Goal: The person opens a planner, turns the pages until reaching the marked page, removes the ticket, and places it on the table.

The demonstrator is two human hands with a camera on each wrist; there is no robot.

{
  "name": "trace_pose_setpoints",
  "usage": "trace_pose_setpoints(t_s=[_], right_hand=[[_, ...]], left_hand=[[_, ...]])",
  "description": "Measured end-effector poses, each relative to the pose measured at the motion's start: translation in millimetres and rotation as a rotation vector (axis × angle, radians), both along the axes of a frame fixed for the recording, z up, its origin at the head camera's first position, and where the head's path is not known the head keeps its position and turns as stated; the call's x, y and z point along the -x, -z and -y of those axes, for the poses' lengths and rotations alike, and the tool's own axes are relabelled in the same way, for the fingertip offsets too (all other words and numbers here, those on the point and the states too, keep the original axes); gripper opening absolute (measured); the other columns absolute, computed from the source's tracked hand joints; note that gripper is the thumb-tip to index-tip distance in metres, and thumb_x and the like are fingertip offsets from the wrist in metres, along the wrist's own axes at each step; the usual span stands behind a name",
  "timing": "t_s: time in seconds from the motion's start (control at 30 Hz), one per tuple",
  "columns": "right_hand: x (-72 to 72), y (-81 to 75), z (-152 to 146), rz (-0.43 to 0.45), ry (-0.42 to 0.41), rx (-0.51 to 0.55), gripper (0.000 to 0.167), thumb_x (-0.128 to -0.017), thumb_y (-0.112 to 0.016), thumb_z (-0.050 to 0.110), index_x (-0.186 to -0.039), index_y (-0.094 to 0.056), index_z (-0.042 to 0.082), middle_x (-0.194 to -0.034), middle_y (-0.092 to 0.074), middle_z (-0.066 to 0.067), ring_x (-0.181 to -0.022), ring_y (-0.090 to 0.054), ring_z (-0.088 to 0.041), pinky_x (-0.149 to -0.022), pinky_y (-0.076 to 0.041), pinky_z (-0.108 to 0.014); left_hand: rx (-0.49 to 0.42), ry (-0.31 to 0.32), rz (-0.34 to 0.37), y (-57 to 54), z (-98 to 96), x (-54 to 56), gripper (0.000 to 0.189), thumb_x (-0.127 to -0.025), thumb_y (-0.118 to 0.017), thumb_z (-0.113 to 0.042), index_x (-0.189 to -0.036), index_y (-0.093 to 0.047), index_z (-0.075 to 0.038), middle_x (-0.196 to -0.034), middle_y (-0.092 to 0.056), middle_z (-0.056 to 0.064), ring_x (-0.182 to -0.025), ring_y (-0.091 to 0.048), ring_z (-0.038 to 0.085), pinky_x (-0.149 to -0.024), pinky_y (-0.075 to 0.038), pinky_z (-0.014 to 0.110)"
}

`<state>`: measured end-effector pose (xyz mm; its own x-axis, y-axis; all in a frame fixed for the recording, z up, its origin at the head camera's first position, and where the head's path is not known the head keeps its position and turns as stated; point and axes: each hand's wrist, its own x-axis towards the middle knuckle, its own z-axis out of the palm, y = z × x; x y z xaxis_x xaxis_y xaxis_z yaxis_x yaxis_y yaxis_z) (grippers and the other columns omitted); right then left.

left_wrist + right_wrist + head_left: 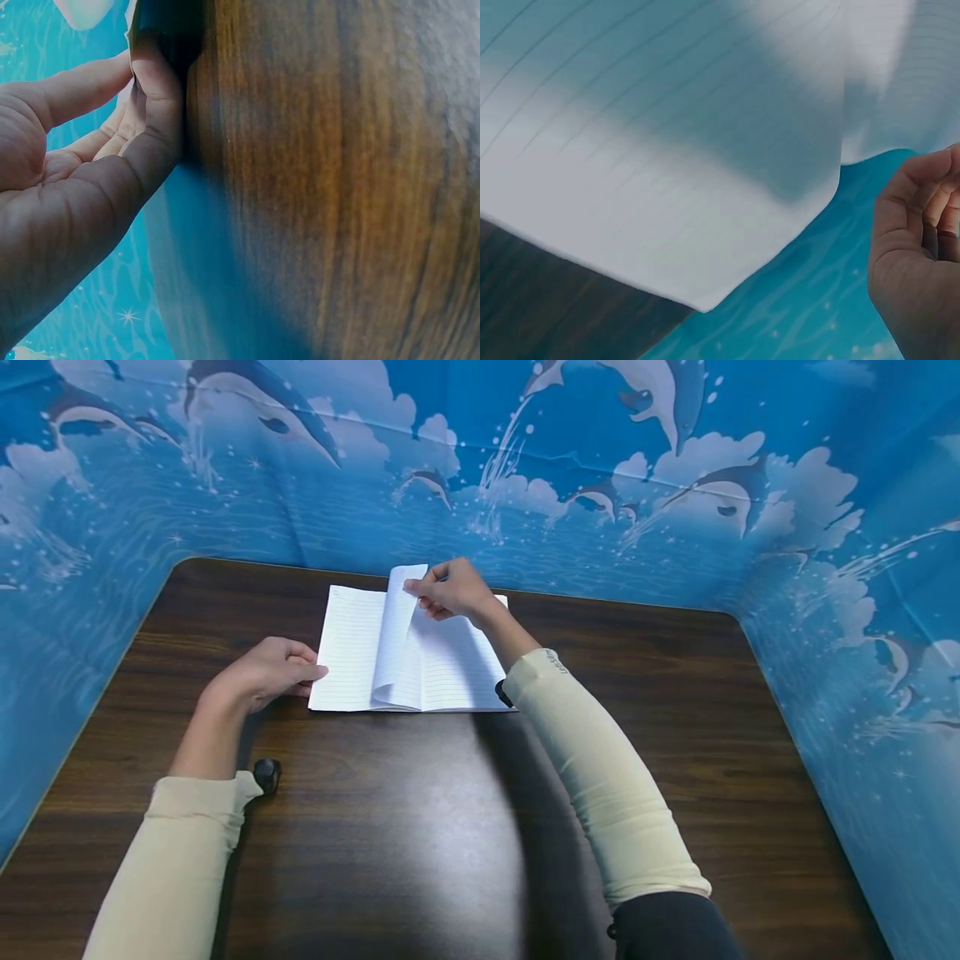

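An open notebook (465, 672) with ruled white pages lies near the far edge of the table. My right hand (455, 589) pinches the upper part of a lifted page (393, 635), which curls over toward the left half. At the notebook's left edge my left hand (273, 672) grips the border, thumb on top and fingers beneath. The left wrist view shows that hand (97, 150) pinching the thin edge. In the right wrist view, ruled paper (660, 165) fills much of the picture, with part of my right hand (922, 240) at the right border.
The dark wood table (375, 860) extends in front of the notebook and to both sides. A blue cloth (465, 527) printed with dolphins hangs behind the table and along its sides. Pale sleeves cover both forearms, with a small black device (267, 775) at the left wrist.
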<state>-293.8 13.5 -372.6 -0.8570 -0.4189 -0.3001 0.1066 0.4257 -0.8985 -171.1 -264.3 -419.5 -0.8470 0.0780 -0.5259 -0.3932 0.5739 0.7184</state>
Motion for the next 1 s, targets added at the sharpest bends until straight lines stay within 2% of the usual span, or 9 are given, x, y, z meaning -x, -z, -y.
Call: trace_pose_setpoints(t_s=[0.17,0.33,0.53,0.7,0.83,1.0], right_hand=[[-3.1,8.4,17,-0.016,-0.011,0.002,0.033,-0.105,-0.072,0.027,-0.080,-0.069,0.006,-0.085,-0.071,-0.014,-0.064,-0.063,-0.012,-0.093,-0.062,-0.051],[-9.2,17.9,36,-0.031,-0.009,-0.027,0.032,-0.106,-0.071,0.029,-0.082,-0.068,0.006,-0.095,-0.075,-0.019,-0.064,-0.065,-0.012,-0.080,-0.064,-0.038],[-13.8,28.6,53,-0.011,-0.005,-0.036,0.032,-0.108,-0.068,0.027,-0.083,-0.066,0.007,-0.087,-0.075,-0.009,-0.067,-0.070,-0.014,-0.070,-0.062,-0.029],[-16.0,34.6,62,-0.016,-0.014,-0.041,0.031,-0.110,-0.064,0.025,-0.085,-0.064,0.006,-0.087,-0.076,-0.009,-0.067,-0.070,-0.012,-0.067,-0.061,-0.025],[-17.9,38.4,70,-0.030,-0.024,-0.088,0.029,-0.111,-0.062,0.025,-0.089,-0.064,0.006,-0.086,-0.076,-0.008,-0.064,-0.068,-0.009,-0.065,-0.059,-0.023],[-21.7,42.5,80,-0.059,-0.063,-0.158,0.030,-0.112,-0.060,0.029,-0.104,-0.070,0.001,-0.083,-0.071,-0.003,-0.063,-0.063,-0.006,-0.064,-0.058,-0.021]], left_hand=[[-0.003,0.004,-0.014,0.2,1.7,-1.7,0.040,-0.110,-0.061,-0.016,-0.135,-0.052,0.013,-0.101,-0.068,0.007,-0.087,-0.066,0.014,-0.077,-0.057,0.026],[-0.008,-0.020,-0.012,0.4,0.4,-2.7,0.040,-0.109,-0.062,-0.016,-0.135,-0.052,0.013,-0.101,-0.066,0.008,-0.087,-0.066,0.015,-0.076,-0.057,0.026],[-0.021,-0.020,-0.009,0.8,0.3,-2.8,0.041,-0.110,-0.061,-0.017,-0.136,-0.052,0.012,-0.102,-0.065,0.007,-0.087,-0.066,0.014,-0.076,-0.058,0.025],[-0.014,-0.001,-0.005,-1.0,1.9,-2.6,0.039,-0.111,-0.058,-0.018,-0.136,-0.053,0.011,-0.102,-0.065,0.008,-0.088,-0.066,0.014,-0.076,-0.058,0.025],[-0.018,-0.003,0.002,-1.8,2.0,-2.6,0.039,-0.114,-0.053,-0.017,-0.139,-0.053,0.013,-0.106,-0.062,0.012,-0.090,-0.064,0.015,-0.077,-0.059,0.024],[-0.103,-0.047,0.029,-0.5,0.0,-1.5,0.048,-0.118,-0.036,-0.021,-0.148,-0.043,0.016,-0.109,-0.059,0.011,-0.089,-0.062,0.010,-0.079,-0.060,0.022]])
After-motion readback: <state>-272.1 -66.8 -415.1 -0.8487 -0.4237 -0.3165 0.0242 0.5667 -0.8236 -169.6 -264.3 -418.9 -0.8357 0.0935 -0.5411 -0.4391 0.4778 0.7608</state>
